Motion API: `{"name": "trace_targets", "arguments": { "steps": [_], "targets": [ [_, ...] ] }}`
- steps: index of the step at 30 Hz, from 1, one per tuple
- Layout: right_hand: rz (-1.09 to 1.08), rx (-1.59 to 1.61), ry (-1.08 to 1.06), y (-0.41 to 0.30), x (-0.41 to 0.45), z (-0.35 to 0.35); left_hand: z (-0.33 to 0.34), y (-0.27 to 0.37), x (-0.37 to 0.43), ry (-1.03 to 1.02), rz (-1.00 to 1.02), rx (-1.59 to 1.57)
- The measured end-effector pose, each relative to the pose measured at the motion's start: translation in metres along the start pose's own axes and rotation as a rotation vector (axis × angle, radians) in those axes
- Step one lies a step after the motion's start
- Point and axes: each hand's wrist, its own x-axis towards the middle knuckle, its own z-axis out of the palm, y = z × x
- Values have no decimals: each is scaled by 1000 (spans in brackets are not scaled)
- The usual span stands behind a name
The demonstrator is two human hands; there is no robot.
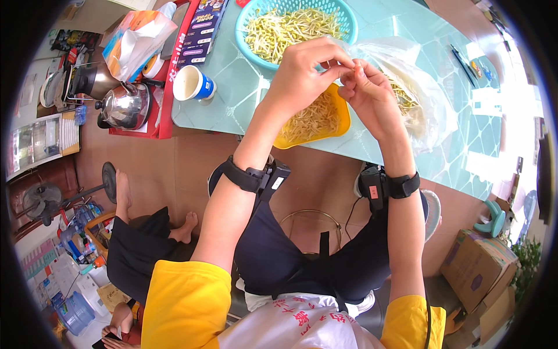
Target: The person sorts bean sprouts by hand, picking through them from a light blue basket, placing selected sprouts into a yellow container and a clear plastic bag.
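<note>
My left hand (305,72) and my right hand (370,89) meet above the table, thumbs and forefingers pinched together. They grip what looks like a single bean sprout, nearly all hidden by the fingers. Below them a yellow plastic basin (344,118) holds short pale sprout pieces (311,120) and juts past the table's near edge. Behind my left hand stands a turquoise colander (240,32) heaped with bean sprouts with yellow heads (283,30). Beside my right hand lies a clear plastic bag (436,104) with more sprouts (403,94) in it, partly covered by that hand.
On the glass-topped table (226,87) stand a paper cup (192,83) and a box with print (202,35); pens (464,65) lie right. A red tray (163,118) at left bears a steel kettle (126,104). Another person's bare foot (187,227) is lower left. Cardboard boxes (475,266) stand right.
</note>
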Motion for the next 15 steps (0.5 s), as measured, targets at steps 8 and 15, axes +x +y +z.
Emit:
{"name": "trace_targets", "arguments": {
  "steps": [8,15],
  "targets": [
    [-22,94,16,1,2,1,2,3,2,-6,-18,3],
    [-29,52,-27,-1,-2,1,3,6,1,-88,-78,-41]
  ]
}}
